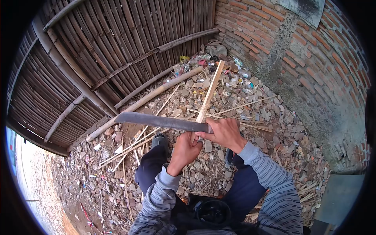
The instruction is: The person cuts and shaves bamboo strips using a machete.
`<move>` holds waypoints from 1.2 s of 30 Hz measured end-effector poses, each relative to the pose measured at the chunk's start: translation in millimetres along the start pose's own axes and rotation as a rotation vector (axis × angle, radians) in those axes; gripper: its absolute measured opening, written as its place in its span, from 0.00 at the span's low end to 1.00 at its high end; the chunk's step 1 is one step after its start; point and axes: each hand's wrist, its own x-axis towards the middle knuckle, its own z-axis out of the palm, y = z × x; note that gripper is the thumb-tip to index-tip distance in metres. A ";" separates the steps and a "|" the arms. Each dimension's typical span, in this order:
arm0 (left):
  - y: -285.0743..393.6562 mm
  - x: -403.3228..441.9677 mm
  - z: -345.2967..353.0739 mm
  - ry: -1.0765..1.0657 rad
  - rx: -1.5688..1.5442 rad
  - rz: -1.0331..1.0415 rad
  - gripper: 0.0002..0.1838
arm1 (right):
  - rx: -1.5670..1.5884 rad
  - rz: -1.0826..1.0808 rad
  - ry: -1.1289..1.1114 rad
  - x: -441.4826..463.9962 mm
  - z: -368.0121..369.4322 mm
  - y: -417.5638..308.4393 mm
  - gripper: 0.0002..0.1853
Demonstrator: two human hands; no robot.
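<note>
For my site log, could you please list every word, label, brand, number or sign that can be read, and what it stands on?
No text can be read.
Machete blade: no lettering visible.
Scattered litter: any print is too small and blurred to read.

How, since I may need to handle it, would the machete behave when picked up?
The machete likely feels stiff: its blade extends past the right hand without visible sag. It is probably blade-heavy, since that broad, dark, metal-looking length lies beyond the hand.
</note>
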 end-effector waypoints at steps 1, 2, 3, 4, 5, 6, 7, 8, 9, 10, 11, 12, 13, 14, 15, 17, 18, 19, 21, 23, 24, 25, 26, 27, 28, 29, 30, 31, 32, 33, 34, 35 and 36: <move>0.2 -0.2 -0.7 -0.007 -0.022 -0.002 0.12 | 0.001 0.002 0.001 2.8 -0.7 3.2 0.36; 0.5 0.1 -1.6 -0.011 -0.045 -0.004 0.13 | 0.006 0.043 0.035 7.2 -2.0 10.2 0.36; -1.1 -1.0 -2.0 -0.010 -0.045 -0.002 0.13 | 0.010 0.083 0.069 11.9 -4.3 19.0 0.36; -5.0 -4.0 -1.9 -0.033 -0.015 -0.017 0.12 | 0.008 0.082 0.070 18.2 -8.2 31.7 0.36; -7.9 -6.4 -1.3 -0.057 0.017 -0.031 0.11 | 0.078 0.218 0.129 24.3 -12.7 47.7 0.36; -8.1 -7.4 0.6 -0.058 0.018 -0.028 0.11 | 0.149 0.355 0.190 25.0 -14.4 60.8 0.36; -7.4 -7.0 3.6 -0.073 -0.010 -0.014 0.11 | 0.148 0.354 0.194 21.4 -12.6 72.4 0.36; -7.6 -6.6 6.1 -0.088 -0.039 0.000 0.11 | 0.276 0.318 0.219 17.8 -9.8 83.9 0.35; -3.9 -6.8 5.6 -0.086 -0.028 0.019 0.12 | 0.406 0.282 0.244 16.6 -11.2 86.2 0.35; -0.5 -5.6 3.7 -0.088 -0.024 0.021 0.12 | 0.409 0.284 0.248 14.4 -10.4 87.1 0.35; 3.1 -6.9 1.5 -0.107 -0.076 -0.027 0.13 | 0.520 0.313 0.195 9.3 -8.9 87.0 0.35; 7.1 -8.1 0.5 -0.125 -0.131 -0.078 0.16 | 0.630 0.342 0.138 4.9 -7.9 85.3 0.35; 2.7 -5.4 1.0 -0.111 -0.134 -0.047 0.15 | 0.639 0.294 0.159 4.0 -6.4 83.3 0.34; 5.5 -4.7 1.9 -0.113 -0.138 -0.048 0.15 | 0.636 0.297 0.157 1.2 -6.9 80.4 0.34; 16.0 -4.3 -1.1 -0.106 -0.199 -0.091 0.15 | 0.535 0.285 0.150 -1.2 -11.2 72.2 0.33; 28.5 -5.1 -6.7 -0.101 -0.249 -0.162 0.16 | 0.380 0.225 0.159 -4.8 -12.3 61.9 0.33; 27.9 -4.0 -7.4 -0.102 -0.245 -0.161 0.16 | 0.382 0.226 0.162 -6.2 -11.4 56.7 0.33; 26.1 -3.0 -7.1 -0.104 -0.182 -0.133 0.16 | 0.339 0.170 0.135 -8.0 -10.3 50.6 0.33; 19.1 -3.1 -3.5 -0.110 -0.118 -0.112 0.16 | 0.262 0.088 0.071 -12.7 -4.7 39.6 0.35; 7.5 -1.9 2.4 -0.100 -0.003 -0.072 0.15 | 0.234 0.046 0.013 -15.7 -2.9 26.1 0.35; 3.6 -1.1 4.9 -0.102 -0.001 -0.074 0.15 | 0.202 0.004 -0.042 -17.5 -2.1 19.5 0.34; 0.8 -0.1 6.7 -0.104 -0.054 -0.021 0.15 | 0.160 0.001 -0.048 -19.2 2.8 15.9 0.36; -1.4 0.5 7.4 -0.103 -0.106 0.033 0.15 | 0.161 0.001 -0.047 -18.5 3.4 15.4 0.36; 3.2 -0.1 4.6 -0.102 -0.104 0.032 0.15 | 0.145 -0.014 -0.054 -17.5 3.8 15.0 0.36; 10.4 -1.7 0.3 -0.118 -0.119 -0.009 0.14 | 0.128 -0.027 -0.060 -17.2 4.1 14.7 0.36; 14.6 -2.8 -2.3 -0.134 -0.135 -0.050 0.14 | 0.129 -0.025 -0.060 -15.4 6.8 17.4 0.36; 13.5 -2.0 -3.0 -0.137 -0.135 -0.050 0.14 | 0.164 -0.020 -0.016 -11.1 9.8 22.0 0.37; 11.6 -0.9 -3.4 -0.161 -0.216 -0.085 0.14 | 0.198 -0.016 0.029 -8.5 10.8 25.0 0.37; 11.4 0.6 -3.2 -0.182 -0.298 -0.119 0.16 | 0.194 -0.018 0.028 -7.8 10.3 26.7 0.37; 16.2 -0.2 -3.3 -0.178 -0.369 -0.137 0.14 | 0.165 -0.011 0.010 -6.6 8.8 25.3 0.37; 19.5 0.0 -3.6 -0.178 -0.368 -0.133 0.14 | 0.136 -0.003 -0.005 -5.0 6.9 24.0 0.37; 22.1 0.3 -4.2 -0.171 -0.367 -0.145 0.14 | 0.134 -0.004 -0.002 -4.0 2.8 22.4 0.37; 23.3 0.0 -4.9 -0.164 -0.367 -0.159 0.17 | 0.118 0.001 0.003 -3.8 -3.0 19.9 0.36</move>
